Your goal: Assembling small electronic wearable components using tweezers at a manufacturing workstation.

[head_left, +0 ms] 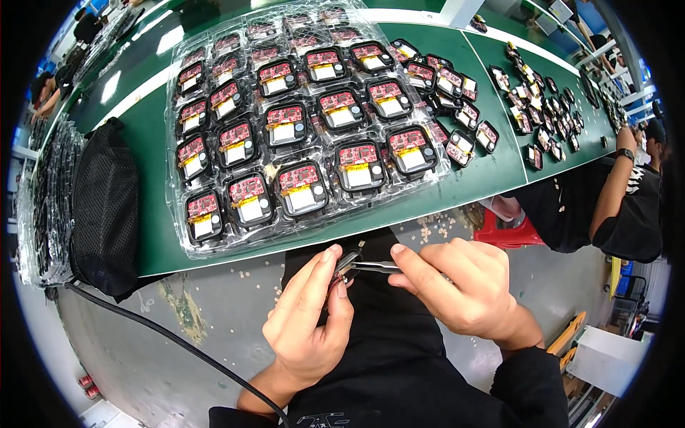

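My left hand (pixel 307 324) is closed, pinching a small dark-framed circuit module (pixel 341 269) between thumb and fingers, tilted nearly edge-on. Some red shows on its lower side. My right hand (pixel 464 285) grips metal tweezers (pixel 378 267), whose tips meet the module's edge. A tiny pale piece (pixel 362 243) shows just above the tips; I cannot tell whether it is attached. Both hands are in front of the table's near edge. Beyond them, a clear plastic tray (pixel 399 187) carries rows of black-framed modules (pixel 303 188) with red boards, yellow strips and white rectangles.
Loose modules (pixel 460 146) lie heaped right of the tray on the green table (pixel 160 207), with another scattered group (pixel 549 121) farther right. A black mesh bag (pixel 107 203) and stacked clear trays (pixel 46 207) stand left. Another person's arm (pixel 610 189) is at right.
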Motion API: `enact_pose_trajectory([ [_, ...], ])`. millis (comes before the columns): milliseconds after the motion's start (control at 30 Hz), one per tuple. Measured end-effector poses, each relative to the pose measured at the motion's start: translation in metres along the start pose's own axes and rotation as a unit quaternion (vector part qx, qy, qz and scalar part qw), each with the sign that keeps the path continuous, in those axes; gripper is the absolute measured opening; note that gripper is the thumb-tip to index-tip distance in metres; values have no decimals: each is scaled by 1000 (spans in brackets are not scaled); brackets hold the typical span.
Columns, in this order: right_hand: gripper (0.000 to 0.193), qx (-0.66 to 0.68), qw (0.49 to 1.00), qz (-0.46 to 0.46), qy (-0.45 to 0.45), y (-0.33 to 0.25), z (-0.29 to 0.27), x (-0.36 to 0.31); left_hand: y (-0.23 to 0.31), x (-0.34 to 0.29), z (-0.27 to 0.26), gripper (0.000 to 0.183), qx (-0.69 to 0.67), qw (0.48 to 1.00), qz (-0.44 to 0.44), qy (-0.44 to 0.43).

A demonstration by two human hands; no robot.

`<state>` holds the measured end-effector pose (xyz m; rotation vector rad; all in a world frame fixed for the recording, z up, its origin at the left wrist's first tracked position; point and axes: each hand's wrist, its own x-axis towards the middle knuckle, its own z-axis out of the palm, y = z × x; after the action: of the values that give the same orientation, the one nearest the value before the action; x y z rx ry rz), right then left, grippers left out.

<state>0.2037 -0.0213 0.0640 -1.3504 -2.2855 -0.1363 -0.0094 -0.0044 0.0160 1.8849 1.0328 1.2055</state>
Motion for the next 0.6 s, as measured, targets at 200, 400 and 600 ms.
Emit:
enact_pose_trajectory([
  [200,32,58,998,-5,-1,0,0,2,1,4,3,43,21,998,-5,56],
  [400,30,-32,999,-9,10,-8,2,3,0,5,3,43,46,997,-1,64],
  [600,29,19,1000,22,2,-7,7,2,0,5,1,43,54,997,0,62],
])
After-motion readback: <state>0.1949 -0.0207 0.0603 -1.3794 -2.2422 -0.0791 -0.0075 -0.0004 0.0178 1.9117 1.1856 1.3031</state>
